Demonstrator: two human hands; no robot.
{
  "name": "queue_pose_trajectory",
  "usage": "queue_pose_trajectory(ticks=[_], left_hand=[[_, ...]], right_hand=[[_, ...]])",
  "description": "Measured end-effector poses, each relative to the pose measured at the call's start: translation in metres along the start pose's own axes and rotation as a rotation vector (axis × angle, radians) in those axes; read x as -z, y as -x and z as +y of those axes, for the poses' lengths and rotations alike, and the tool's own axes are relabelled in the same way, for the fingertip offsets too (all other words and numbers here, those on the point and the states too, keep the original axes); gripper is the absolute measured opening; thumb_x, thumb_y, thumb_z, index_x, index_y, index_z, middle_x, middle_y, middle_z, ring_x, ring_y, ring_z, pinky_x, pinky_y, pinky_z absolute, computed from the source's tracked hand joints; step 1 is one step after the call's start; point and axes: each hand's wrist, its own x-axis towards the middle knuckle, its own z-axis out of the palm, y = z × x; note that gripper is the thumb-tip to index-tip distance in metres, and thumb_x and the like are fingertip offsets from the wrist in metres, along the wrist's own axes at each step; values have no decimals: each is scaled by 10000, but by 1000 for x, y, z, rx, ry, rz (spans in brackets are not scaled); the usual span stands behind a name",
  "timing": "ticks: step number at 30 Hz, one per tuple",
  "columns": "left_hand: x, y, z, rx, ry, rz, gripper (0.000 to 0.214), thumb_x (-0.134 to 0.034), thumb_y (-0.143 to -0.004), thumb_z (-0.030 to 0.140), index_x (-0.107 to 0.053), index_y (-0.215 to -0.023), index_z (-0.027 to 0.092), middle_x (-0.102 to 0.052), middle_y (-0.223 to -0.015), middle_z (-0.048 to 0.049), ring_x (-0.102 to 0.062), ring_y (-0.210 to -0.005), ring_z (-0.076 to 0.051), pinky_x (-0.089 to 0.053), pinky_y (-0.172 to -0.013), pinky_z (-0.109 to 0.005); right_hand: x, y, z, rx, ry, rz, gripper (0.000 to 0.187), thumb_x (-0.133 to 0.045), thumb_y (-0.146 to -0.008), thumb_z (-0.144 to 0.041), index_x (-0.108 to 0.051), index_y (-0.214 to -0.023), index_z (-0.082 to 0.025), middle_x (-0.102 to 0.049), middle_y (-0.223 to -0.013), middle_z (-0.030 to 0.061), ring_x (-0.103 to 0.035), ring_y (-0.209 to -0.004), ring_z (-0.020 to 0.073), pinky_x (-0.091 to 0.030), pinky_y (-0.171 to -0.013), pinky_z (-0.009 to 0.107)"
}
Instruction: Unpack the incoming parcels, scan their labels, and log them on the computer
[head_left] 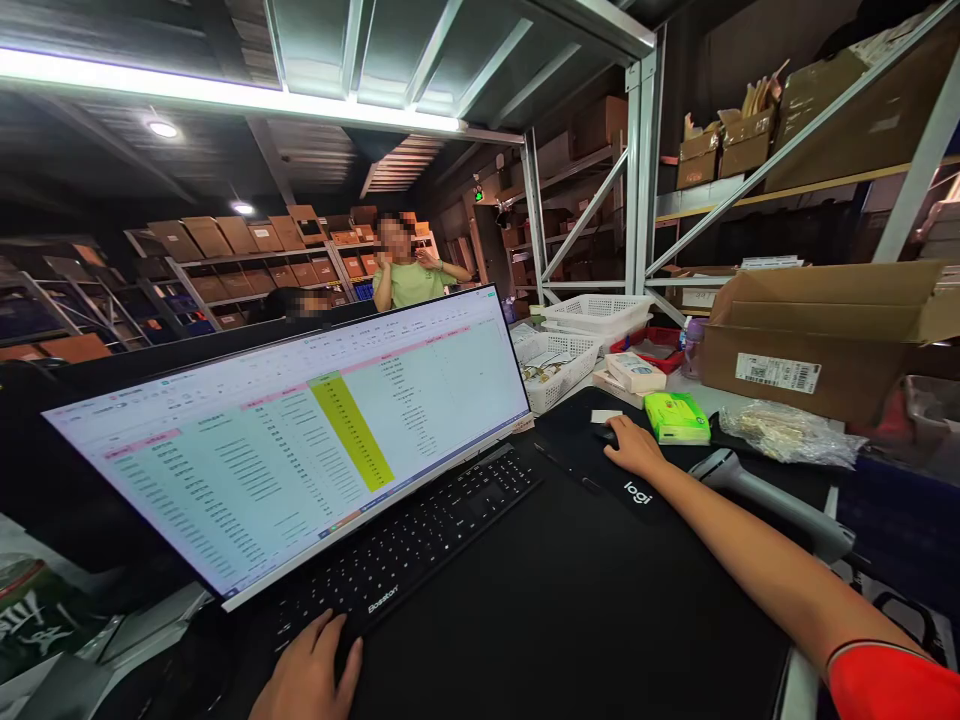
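My left hand [309, 672] lies at the near left corner of the black keyboard [420, 535], fingers apart, its fingertips at the keys. My right hand [632, 445] is curled over a dark computer mouse [602, 432], which it mostly covers, on the black desk mat [600, 590]. Behind the keyboard stands a monitor [262, 440] showing a spreadsheet with one yellow column. A black pen [566, 468] lies between the keyboard and my right hand. Beside my right forearm rests a grey handheld scanner [780, 505].
Beyond my right hand are a green tissue pack [676, 417], a clear plastic bag [787, 432], white baskets [559, 368] and an open cardboard box [810, 350]. A person in a green shirt [416, 284] is behind the monitor. Metal shelving [637, 180] surrounds the desk.
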Motion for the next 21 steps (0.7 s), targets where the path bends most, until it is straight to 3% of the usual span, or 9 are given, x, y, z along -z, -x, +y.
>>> queue_pose_trajectory(ticks=[8, 16, 21], left_hand=[[2, 0, 1, -25, -8, 10, 649, -261, -937, 536, -688, -1207, 130, -679, -1328, -204, -641, -1228, -362, -517, -1072, -541], [0, 0, 1, -16, -36, 7, 590, -250, -950, 516, -679, -1202, 198, -690, -1333, -165, -644, -1241, -327, -506, -1094, -518], [4, 0, 4, -17, -57, -8, 641, -224, -956, 511, -681, -1215, 143, -682, -1346, -193, -641, -1245, -344, -532, -1055, -515]], right_hand=[[-8, -3, 4, 2, -8, 18, 377, -643, -852, -280, -609, -1217, -193, -611, -1271, 123, -628, -1077, 268, -446, -898, 349], [-15, -4, 9, 20, -17, 24, 433, -652, -861, -283, -646, -1291, -234, -588, -1338, 107, -641, -1071, 261, -467, -924, 353], [-19, -4, 11, 24, -21, 20, 474, -644, -867, -279, -654, -1339, -233, -572, -1388, 121, -641, -1128, 280, -466, -980, 380]])
